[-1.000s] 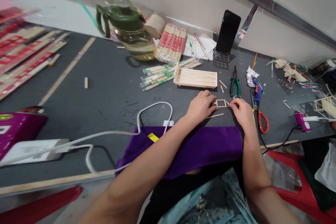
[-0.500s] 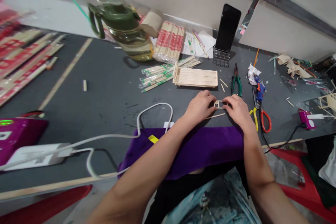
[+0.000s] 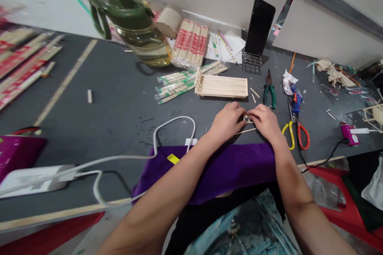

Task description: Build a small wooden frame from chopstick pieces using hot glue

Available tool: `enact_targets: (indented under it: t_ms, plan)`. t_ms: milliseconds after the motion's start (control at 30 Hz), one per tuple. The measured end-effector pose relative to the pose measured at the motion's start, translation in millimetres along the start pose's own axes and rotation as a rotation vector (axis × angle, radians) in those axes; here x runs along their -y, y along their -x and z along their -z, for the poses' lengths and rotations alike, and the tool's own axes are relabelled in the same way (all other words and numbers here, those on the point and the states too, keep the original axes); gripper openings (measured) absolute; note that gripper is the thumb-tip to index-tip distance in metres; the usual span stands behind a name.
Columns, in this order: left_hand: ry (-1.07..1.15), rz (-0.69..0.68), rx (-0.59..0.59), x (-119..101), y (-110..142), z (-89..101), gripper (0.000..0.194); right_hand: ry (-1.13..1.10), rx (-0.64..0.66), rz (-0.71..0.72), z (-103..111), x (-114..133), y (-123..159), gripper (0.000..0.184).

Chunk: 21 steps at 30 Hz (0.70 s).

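The small frame (image 3: 246, 118) is sitting between the two hands, over the counter (image 3: 125, 107), on the near side of the slatted rack (image 3: 223, 86); whether it is resting on the surface, the fingers are hiding. The left hand (image 3: 228, 121) appears to be pinching the frame's left end between thumb and fingers. The right hand (image 3: 265, 122) is bringing its fingertips close together over the right part, and I cannot tell whether they are gripping a piece. With such thin sticks, a hard squeeze from either side could be skewing the corners or cracking a joint, and crowded fingers could be knocking a piece out of line. A stray wrist could also be rolling the loose stick (image 3: 247, 131) just nearer the person. The frame's long axis seems to be running left to right, from hand to hand, though the fingers are covering both ends.
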<state>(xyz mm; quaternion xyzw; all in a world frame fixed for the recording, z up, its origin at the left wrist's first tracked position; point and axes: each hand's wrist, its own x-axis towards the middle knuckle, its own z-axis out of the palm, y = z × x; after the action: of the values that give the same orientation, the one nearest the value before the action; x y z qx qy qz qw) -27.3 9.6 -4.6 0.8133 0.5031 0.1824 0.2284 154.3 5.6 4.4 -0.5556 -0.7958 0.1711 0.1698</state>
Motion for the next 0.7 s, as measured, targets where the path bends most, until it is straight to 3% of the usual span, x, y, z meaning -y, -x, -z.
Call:
enact_targets:
  t_ms: [700]
  plan:
    - [0.015,-0.004,0.035,-0.2,1.4,-0.2,0.026,-0.047,0.024,-0.055,4.2,-0.5,2.8,0.016]
